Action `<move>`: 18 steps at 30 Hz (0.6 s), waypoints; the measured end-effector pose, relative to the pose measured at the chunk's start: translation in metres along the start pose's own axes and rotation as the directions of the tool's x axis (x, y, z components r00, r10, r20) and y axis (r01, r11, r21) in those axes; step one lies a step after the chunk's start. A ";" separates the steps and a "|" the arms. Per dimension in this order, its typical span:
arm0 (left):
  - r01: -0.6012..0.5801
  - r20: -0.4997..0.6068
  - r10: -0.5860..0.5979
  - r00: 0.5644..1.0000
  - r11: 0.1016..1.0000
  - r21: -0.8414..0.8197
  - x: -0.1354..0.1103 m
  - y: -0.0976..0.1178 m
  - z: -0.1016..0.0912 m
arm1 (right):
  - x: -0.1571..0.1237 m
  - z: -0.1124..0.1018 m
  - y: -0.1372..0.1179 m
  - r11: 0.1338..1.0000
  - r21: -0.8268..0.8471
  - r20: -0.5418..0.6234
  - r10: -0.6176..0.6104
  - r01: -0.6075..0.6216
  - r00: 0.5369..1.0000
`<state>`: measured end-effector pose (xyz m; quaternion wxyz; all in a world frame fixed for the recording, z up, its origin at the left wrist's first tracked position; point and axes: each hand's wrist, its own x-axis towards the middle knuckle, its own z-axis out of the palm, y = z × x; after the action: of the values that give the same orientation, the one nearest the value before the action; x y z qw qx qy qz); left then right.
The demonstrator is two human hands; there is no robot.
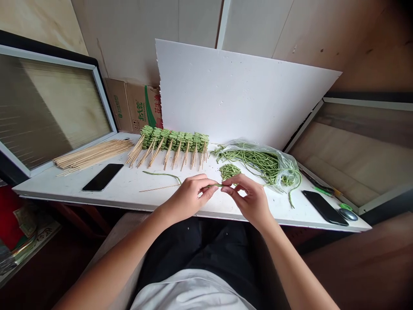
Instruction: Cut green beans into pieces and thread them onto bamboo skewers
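A green long bean (164, 174) trails over the white tabletop and reaches my left hand (193, 192). My left hand is closed, pinching a bean stretch that shows between thumb and fingers; whether it is the same bean is hidden. Thumb and fingertips of my right hand (249, 197) pinch the other end of that short stretch. Just left of my left hand lies a thin wooden skewer (156, 188), its right end near the hand. Behind my right hand is a small heap of cut bean pieces (229, 171).
Stacked bean skewers (176, 140) line the back, with bare skewers (93, 155) to their left. Long beans spill from a plastic bag (287, 165) at right. Phones lie on the left (103, 177) and right (324, 207). A white foam board (238, 94) stands behind.
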<state>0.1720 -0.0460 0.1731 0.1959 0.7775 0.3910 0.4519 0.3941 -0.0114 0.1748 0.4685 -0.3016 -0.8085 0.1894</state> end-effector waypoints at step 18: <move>-0.088 0.051 0.083 0.995 0.993 0.085 0.002 -0.024 0.008 | -0.010 0.033 0.021 0.956 0.248 0.041 0.152 -0.157 0.988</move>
<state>0.1692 -0.0296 0.1542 0.1516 0.8118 0.3719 0.4239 0.3753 -0.0030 0.1396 0.4779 -0.3002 -0.7570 0.3294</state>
